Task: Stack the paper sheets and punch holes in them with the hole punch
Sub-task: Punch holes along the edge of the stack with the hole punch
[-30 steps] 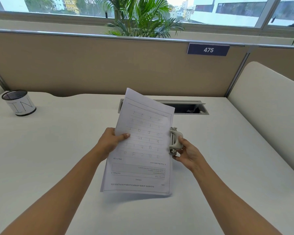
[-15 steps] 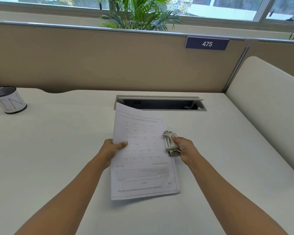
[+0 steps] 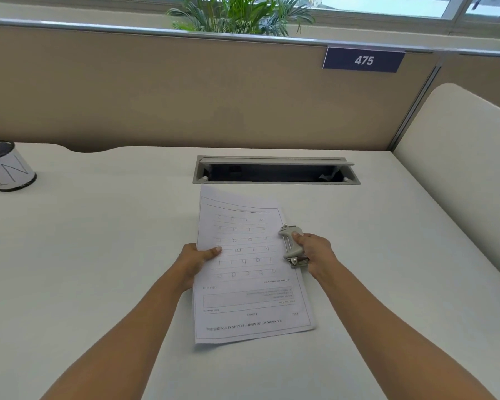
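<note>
A stack of printed paper sheets lies nearly flat on the white desk, print upside down to me. My left hand grips its left edge, thumb on top. A small grey metal hole punch sits clamped over the stack's right edge. My right hand is closed around the punch, thumb on its handle. How many sheets are in the stack cannot be told.
An open cable hatch is sunk into the desk just beyond the paper. A white cup with a dark rim stands at the far left. A beige partition runs behind, and a padded divider rises on the right.
The sheets, held tilted up a second ago, have come down almost flat onto the desk. The punch and my right hand came down with them, staying on the right edge.
</note>
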`<control>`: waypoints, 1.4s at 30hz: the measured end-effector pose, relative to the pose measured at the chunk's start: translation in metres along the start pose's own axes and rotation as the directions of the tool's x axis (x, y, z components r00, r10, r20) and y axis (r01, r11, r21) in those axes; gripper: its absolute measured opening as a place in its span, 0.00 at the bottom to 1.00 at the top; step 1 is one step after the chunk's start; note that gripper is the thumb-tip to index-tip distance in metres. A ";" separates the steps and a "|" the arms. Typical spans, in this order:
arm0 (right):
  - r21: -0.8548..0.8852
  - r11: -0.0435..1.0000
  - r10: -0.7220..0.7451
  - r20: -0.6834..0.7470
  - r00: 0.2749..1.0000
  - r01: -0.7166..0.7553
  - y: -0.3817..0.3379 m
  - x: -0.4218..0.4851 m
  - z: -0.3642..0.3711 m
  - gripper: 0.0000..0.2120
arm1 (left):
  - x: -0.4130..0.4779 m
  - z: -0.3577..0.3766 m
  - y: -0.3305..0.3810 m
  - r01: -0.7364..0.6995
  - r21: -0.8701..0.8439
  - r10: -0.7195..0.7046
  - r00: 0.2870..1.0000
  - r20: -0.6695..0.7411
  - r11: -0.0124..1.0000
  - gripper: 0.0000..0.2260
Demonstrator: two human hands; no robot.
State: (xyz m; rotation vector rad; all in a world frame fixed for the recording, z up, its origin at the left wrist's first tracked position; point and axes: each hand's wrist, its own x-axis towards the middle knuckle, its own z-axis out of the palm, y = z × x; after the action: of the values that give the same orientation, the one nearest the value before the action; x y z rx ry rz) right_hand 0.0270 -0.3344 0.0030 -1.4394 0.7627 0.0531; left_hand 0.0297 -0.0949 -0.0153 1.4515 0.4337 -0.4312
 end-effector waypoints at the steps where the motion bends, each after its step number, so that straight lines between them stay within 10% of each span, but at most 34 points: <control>1: -0.007 1.000 0.002 -0.010 1.000 -0.002 0.001 0.001 0.002 0.06 | 0.001 0.000 0.000 0.001 0.000 -0.001 1.000 -0.005 1.000 0.06; 12: -0.071 0.995 -0.080 -0.084 0.993 0.074 0.007 0.001 0.007 0.06 | 0.003 0.004 0.002 0.012 0.055 -0.011 1.000 -0.020 0.998 0.20; 17: -0.320 0.933 -0.213 -0.130 0.968 0.162 0.010 0.005 -0.002 0.15 | 0.004 0.008 0.001 0.017 0.067 -0.014 0.999 -0.044 0.998 0.14; 32: -0.323 0.927 -0.226 -0.071 0.972 0.192 0.010 0.005 -0.008 0.13 | 0.005 0.017 -0.005 -0.086 0.087 0.102 0.975 -0.198 0.993 0.14; 42: -0.303 0.935 -0.219 -0.089 0.972 0.183 0.011 0.005 -0.008 0.13 | 0.008 0.021 -0.005 -0.082 0.760 0.407 0.878 -0.251 0.644 0.16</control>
State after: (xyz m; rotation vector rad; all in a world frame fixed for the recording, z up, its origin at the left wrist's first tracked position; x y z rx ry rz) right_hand 0.0219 -0.3417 -0.0086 -1.8121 0.7225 -0.0835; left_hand 0.0341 -0.1166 -0.0223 2.3950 0.3856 -0.0473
